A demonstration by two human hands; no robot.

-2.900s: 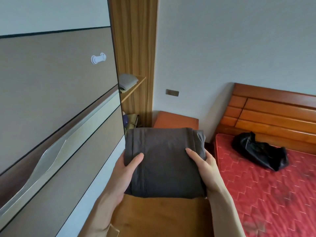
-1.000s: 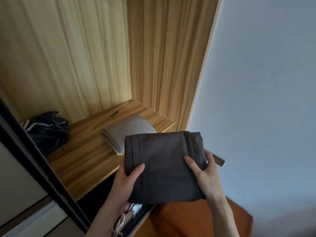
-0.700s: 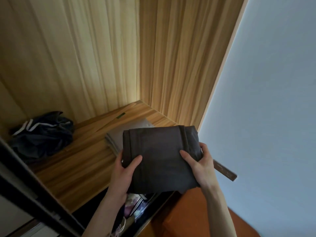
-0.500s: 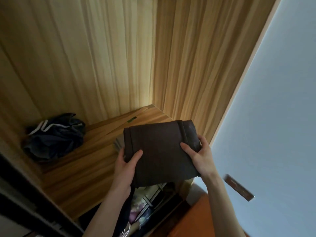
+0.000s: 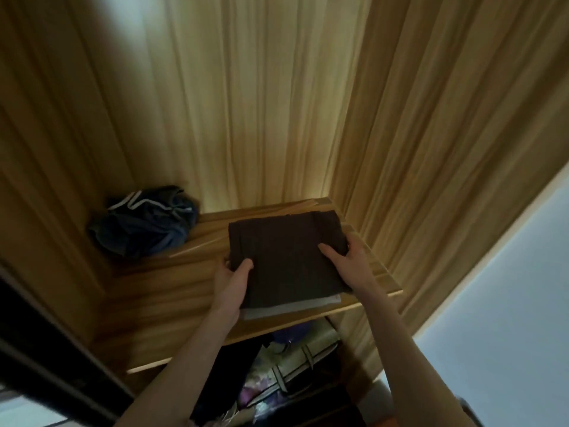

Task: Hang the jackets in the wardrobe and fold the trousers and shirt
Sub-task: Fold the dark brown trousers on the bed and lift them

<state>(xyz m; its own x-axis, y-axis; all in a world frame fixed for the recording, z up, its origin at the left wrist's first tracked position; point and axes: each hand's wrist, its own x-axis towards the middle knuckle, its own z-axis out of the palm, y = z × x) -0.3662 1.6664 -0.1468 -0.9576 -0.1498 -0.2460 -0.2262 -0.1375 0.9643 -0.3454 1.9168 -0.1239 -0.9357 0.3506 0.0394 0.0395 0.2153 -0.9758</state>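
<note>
Between my left hand (image 5: 231, 280) and right hand (image 5: 349, 260), fingers clamped on the folded dark garment (image 5: 286, 257); letting go unevenly could skew it off the grey garment (image 5: 292, 308) beneath.

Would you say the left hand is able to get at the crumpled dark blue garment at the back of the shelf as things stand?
Probably, but not at once: the left hand grips the folded dark garment. Bare shelf lies between it and the crumpled blue garment.

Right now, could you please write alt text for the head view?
Two hands, left hand and right hand, set a folded dark garment onto a folded grey garment on a wooden wardrobe shelf. A crumpled navy garment lies at the shelf's back left.
</note>
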